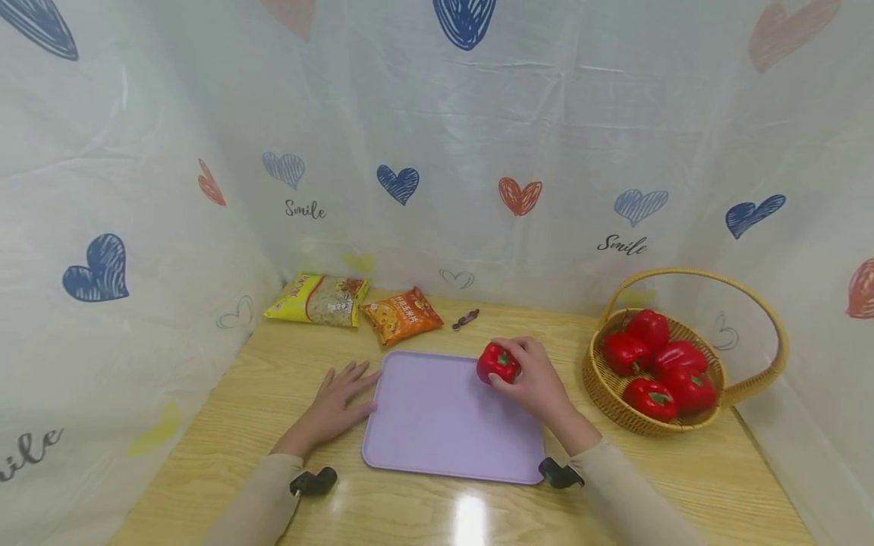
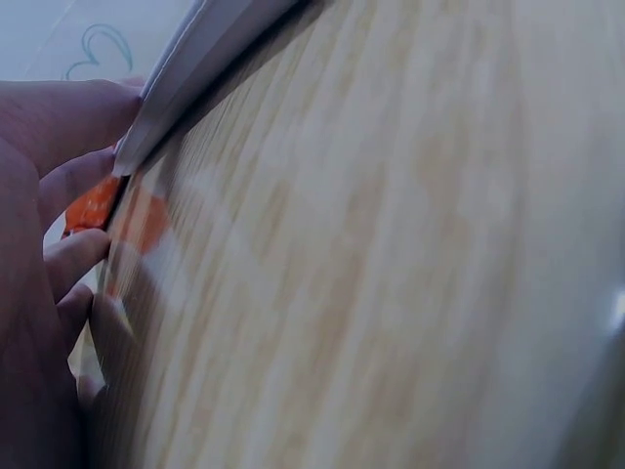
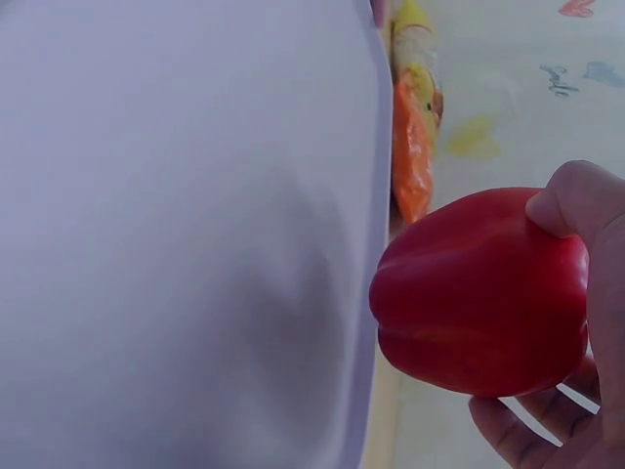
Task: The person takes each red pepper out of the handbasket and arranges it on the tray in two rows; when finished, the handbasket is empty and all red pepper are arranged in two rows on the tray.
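Between the thumb and fingers of my right hand is a red bell pepper, held over the upper right part of a lilac tray. In the right wrist view the pepper appears raised above the tray, its smooth lobed side facing the camera. My left hand lies with fingers spread at the tray's left edge, fingertips touching the rim. The left wrist view shows the thumb and a finger at that rim. Several more red bell peppers lie in a wicker basket to the right.
Behind the tray lie a yellow snack bag, an orange snack bag and a small wrapped candy. The basket's tall handle arches up at the right. A heart-printed curtain surrounds the wooden table.
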